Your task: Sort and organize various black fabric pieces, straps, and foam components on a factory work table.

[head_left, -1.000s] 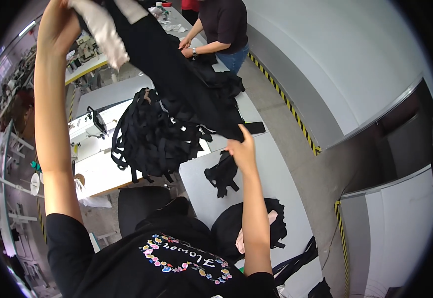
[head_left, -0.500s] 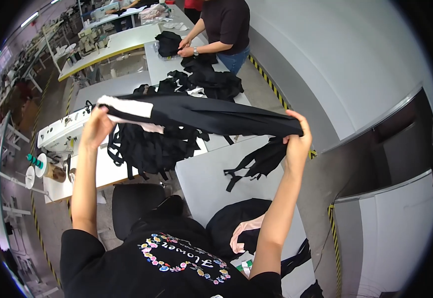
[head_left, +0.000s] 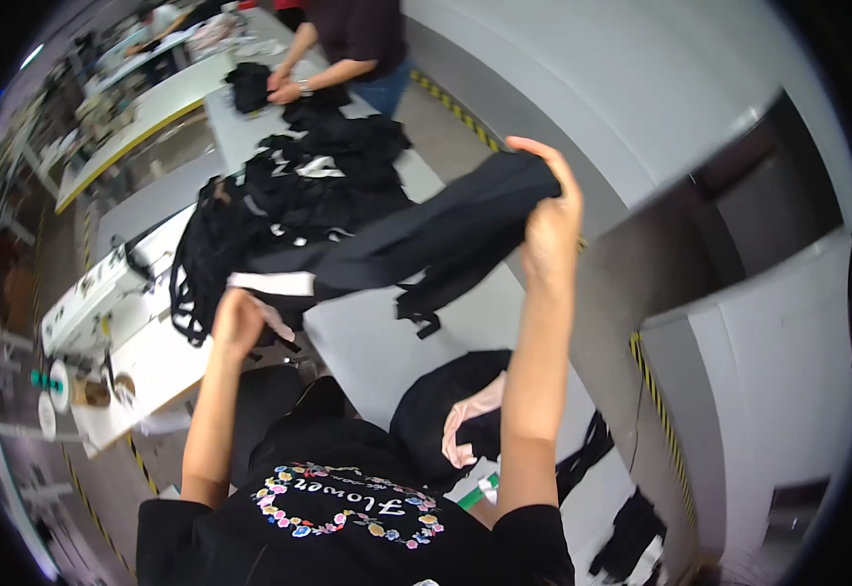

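Observation:
Between my two raised hands stretches a black fabric garment piece point(head_left: 397, 239) with a white band at its left end. My left hand point(head_left: 237, 322) is closed on that white end, and a pale pink strip hangs beside the fingers. Higher up, my right hand point(head_left: 553, 220) grips the black right end, thumb and fingers around the cloth. Which kind of garment it is I cannot tell. Below it, on the grey table point(head_left: 348, 342), lies another black piece with a pink edge point(head_left: 470, 420).
A large pile of black garments point(head_left: 338, 171) covers the table ahead. To the left stands a white sewing machine point(head_left: 94, 293) with thread spools point(head_left: 55, 381). A person point(head_left: 348, 44) handles black cloth at the table's far end. More black fabric point(head_left: 631, 537) lies at lower right.
My right hand has risen and my left hand has dropped, so the held fabric now slants up to the right. The whole view has shifted and turned.

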The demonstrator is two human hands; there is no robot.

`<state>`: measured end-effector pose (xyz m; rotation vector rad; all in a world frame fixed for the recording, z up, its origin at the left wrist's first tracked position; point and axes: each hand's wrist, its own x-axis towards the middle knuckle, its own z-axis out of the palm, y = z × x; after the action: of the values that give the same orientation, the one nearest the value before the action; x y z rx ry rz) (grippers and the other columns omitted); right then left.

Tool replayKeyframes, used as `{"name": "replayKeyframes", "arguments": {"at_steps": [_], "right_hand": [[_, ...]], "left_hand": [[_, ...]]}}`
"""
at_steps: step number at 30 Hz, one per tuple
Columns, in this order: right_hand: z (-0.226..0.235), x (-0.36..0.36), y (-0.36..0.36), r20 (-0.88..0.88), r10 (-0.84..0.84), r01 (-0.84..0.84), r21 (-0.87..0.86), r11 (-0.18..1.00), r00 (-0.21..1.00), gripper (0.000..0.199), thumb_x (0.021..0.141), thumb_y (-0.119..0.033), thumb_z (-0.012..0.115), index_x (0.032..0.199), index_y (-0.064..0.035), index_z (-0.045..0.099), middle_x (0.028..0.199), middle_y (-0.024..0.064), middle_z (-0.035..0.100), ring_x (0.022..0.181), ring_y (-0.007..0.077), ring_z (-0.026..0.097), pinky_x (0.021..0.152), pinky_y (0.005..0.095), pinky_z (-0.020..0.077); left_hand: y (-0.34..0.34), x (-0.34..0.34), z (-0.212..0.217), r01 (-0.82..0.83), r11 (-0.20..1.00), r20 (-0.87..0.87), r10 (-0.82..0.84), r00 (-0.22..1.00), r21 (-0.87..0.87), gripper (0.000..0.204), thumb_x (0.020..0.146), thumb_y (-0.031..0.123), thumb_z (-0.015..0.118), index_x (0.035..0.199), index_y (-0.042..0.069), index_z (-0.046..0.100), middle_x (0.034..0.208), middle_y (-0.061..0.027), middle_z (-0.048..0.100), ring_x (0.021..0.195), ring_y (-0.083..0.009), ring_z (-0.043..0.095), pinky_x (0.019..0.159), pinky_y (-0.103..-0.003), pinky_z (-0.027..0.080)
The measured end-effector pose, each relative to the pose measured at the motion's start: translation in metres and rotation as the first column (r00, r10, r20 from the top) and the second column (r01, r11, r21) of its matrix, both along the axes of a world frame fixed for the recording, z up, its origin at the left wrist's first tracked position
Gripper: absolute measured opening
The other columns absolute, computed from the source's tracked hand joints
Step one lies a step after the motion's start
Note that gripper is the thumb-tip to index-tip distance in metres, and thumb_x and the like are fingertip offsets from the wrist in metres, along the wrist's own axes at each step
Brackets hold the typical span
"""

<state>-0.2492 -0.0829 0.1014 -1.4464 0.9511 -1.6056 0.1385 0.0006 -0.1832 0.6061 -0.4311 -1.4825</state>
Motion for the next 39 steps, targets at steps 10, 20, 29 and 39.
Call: {"name": "replayKeyframes", "arguments": {"at_steps": [10,20,29,39], "right_hand": [[-0.034,-0.055,0.027,0.364,-0.221,0.198,0.099,0.975,0.905,0.046,0.072,0.012,0.032,0.104,0.0005,0.063,0.088,0.0051,0.062,0.066,0.0080,0.051,0.056,0.0211,0.0378],[-0.123,-0.081,0.028,-0.849,0.132,0.257,0.298,0.919,0.513,0.059,0.068,-0.021,0.072,0.122,-0.0040,0.056,0.119,0.0224,0.058,0.113,0.0346,0.055,0.097,0.0388,0.0416],[-0.037,0.058,-0.029,0.081,0.322,-0.330,0.122,0.936,0.943,0.104,0.060,-0.019,0.087,0.144,-0.0062,0.028,0.136,0.0118,0.043,0.126,0.0207,0.040,0.105,0.0318,0.0302],[-0.114,0.108,-0.018,0.124,0.393,-0.411,0.341,0.845,0.911,0.016,0.084,-0.009,0.066,0.094,0.0029,0.064,0.078,0.0051,0.065,0.066,0.0108,0.059,0.062,0.0261,0.0484]], "left_hand": [[-0.135,0.027,0.155,0.099,0.965,0.253,-0.035,0.967,-0.244,0.023,0.094,0.020,0.051,0.109,0.005,0.059,0.104,-0.0037,0.065,0.090,-0.0129,0.061,0.076,-0.028,0.049],[-0.155,-0.097,0.320,0.491,0.732,0.828,0.177,0.533,-0.473,0.043,0.083,0.015,0.045,0.122,0.000,0.055,0.115,-0.0072,0.059,0.104,-0.0134,0.055,0.095,-0.026,0.039],[-0.144,-0.177,0.296,0.714,0.674,0.789,-0.329,0.520,-0.190,0.022,0.078,0.008,0.050,0.098,0.000,0.055,0.092,-0.0031,0.062,0.085,-0.0060,0.056,0.077,-0.022,0.044],[-0.169,-0.160,0.258,0.447,0.850,0.178,-0.412,0.894,-0.280,0.029,0.092,0.023,0.045,0.111,0.003,0.052,0.096,-0.0111,0.060,0.094,-0.0224,0.061,0.083,-0.033,0.049]]}}
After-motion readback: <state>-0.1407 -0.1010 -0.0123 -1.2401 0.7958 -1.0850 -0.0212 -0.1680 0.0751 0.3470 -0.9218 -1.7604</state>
